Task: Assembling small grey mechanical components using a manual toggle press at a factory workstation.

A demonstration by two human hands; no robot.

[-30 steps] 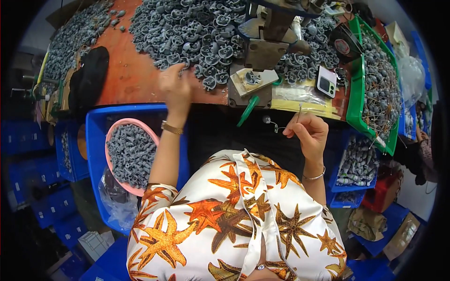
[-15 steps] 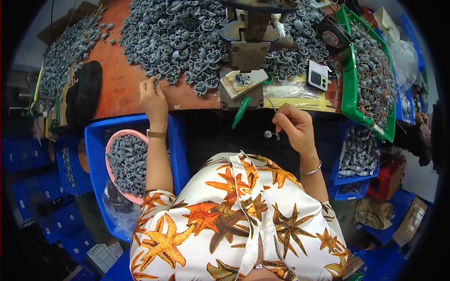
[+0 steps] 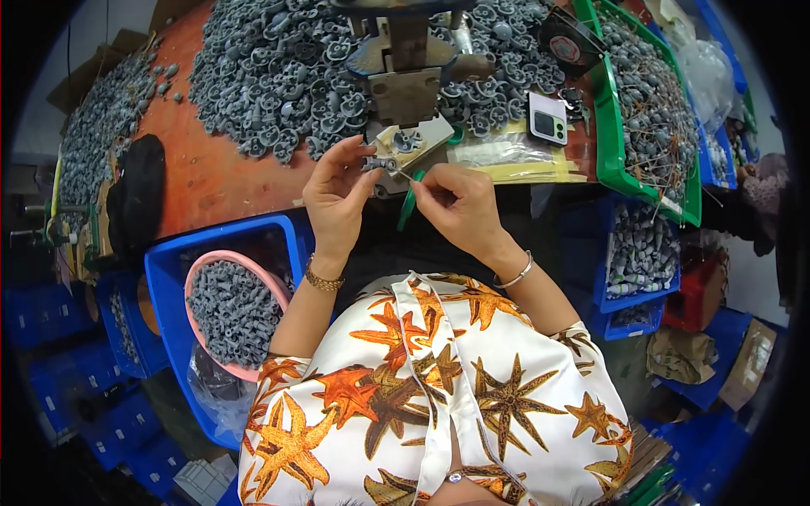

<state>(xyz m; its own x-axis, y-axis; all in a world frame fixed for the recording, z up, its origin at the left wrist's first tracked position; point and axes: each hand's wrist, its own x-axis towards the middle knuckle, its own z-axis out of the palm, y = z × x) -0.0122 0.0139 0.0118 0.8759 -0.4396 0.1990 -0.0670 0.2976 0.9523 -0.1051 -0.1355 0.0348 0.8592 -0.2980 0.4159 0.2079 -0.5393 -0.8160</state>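
Two bare hands come close together at the edge of a red table (image 3: 181,169). The left hand (image 3: 333,201), thumb and fingers clamped on a small gray part (image 3: 380,164), holds it up at its fingertips; the right hand (image 3: 462,207) pinches a thin wire (image 3: 406,175) pointing toward that part, though whether the two touch cannot be told. Just ahead of both hands stands a metal press (image 3: 407,94), a pale block (image 3: 434,135) below it. Beyond the left hand spreads a heap of gray pieces (image 3: 270,80); right of the right hand, past a phone (image 3: 547,120), sits a green tray (image 3: 602,126).
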